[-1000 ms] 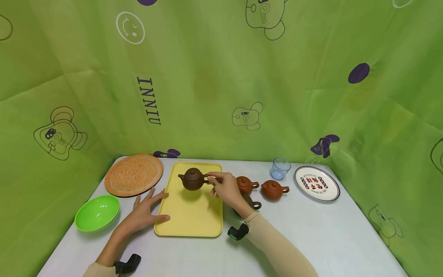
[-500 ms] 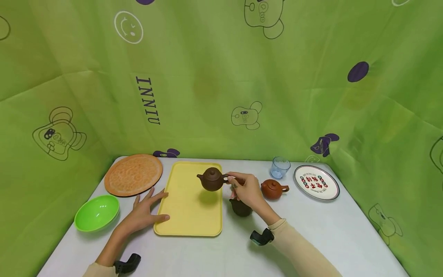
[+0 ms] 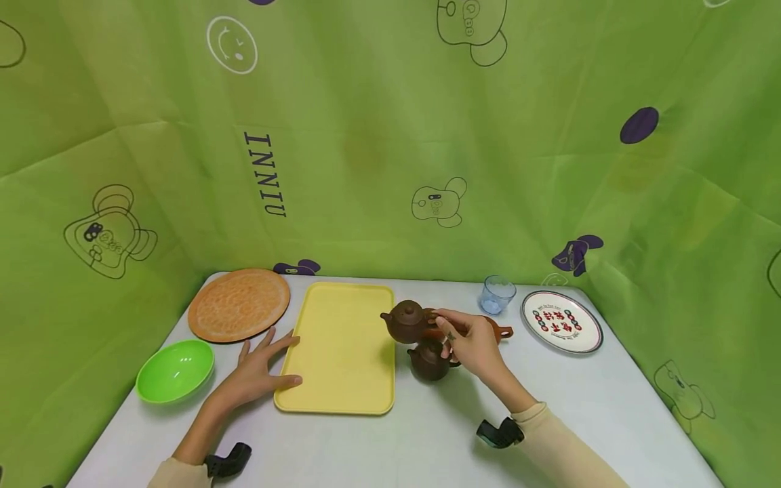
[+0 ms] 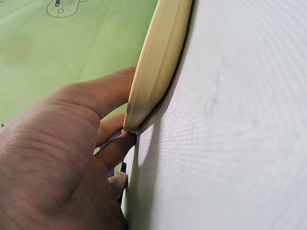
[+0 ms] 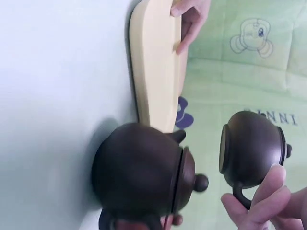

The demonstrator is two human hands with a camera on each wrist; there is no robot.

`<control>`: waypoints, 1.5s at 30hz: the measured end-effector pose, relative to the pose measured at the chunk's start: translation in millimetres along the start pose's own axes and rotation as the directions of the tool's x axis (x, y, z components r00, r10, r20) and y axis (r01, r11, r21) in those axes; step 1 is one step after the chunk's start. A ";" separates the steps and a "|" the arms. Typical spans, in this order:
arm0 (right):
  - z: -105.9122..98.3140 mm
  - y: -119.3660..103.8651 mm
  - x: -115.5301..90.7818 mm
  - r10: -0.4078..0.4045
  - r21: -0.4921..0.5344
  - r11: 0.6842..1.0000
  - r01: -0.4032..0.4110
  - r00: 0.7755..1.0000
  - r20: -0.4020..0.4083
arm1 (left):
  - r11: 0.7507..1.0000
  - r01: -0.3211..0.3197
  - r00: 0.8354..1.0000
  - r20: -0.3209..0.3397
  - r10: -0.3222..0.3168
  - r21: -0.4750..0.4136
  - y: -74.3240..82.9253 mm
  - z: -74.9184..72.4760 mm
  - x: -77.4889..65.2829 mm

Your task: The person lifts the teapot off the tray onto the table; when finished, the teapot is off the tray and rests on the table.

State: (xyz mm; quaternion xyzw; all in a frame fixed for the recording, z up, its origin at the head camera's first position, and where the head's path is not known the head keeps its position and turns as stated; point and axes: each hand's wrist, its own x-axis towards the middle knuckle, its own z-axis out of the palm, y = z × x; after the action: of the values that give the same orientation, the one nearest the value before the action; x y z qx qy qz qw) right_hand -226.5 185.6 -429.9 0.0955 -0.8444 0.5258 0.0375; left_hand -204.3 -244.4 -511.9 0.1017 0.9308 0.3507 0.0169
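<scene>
My right hand (image 3: pixel 476 343) pinches a dark brown teapot (image 3: pixel 405 321) by its handle. In the right wrist view the held teapot (image 5: pixel 252 146) hangs clear of the table, above and beyond a second dark teapot (image 5: pixel 136 170) that stands there. From the head, that second teapot (image 3: pixel 428 361) appears just right of a yellow tray (image 3: pixel 342 346). My left hand (image 3: pixel 253 375) has its fingers spread, with thumb and fingertips resting on the tray's left rim. Two reddish-brown teapots are mostly hidden behind my right hand and the held teapot; one shows its handle (image 3: pixel 505 332).
A green bowl (image 3: pixel 175 371) and a round orange-brown board (image 3: pixel 239 305) lie left of the tray. At the back right are a blue glass cup (image 3: pixel 497 295) and a white oval plate (image 3: pixel 576 342). Green cloth (image 3: pixel 348 149) hangs around the white table (image 3: pixel 390 454).
The right hand has carried the held dark teapot rightward from over the tray to beyond its right edge, above the other teapots. The left hand stays at the tray's rim.
</scene>
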 end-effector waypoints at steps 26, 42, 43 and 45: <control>-67.6 36.3 -36.1 0.063 -0.029 0.997 -0.066 0.994 -0.093 | 1.000 0.024 1.000 0.018 -0.024 -0.007 1.7 -1.3 0.7; -90.0 67.2 -54.6 0.090 -0.070 0.992 -0.102 0.984 -0.155 | 1.000 0.018 1.000 0.019 -0.018 -0.004 -0.8 0.3 0.8; -91.1 68.5 -55.1 0.092 -0.070 0.992 -0.104 0.984 -0.155 | 1.000 0.016 1.000 0.019 -0.016 -0.004 -0.6 0.2 1.1; -92.8 71.3 -56.3 0.098 -0.068 0.992 -0.110 0.983 -0.157 | 1.000 0.022 1.000 0.019 -0.022 -0.003 -0.6 -0.3 1.7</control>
State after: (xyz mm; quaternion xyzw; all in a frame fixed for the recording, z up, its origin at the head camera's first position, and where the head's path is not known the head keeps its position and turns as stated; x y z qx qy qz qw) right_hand -189.2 306.1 -460.7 0.0091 -0.8624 0.5000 0.0784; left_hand -206.1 -244.7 -512.0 0.0950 0.9310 0.3512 0.0298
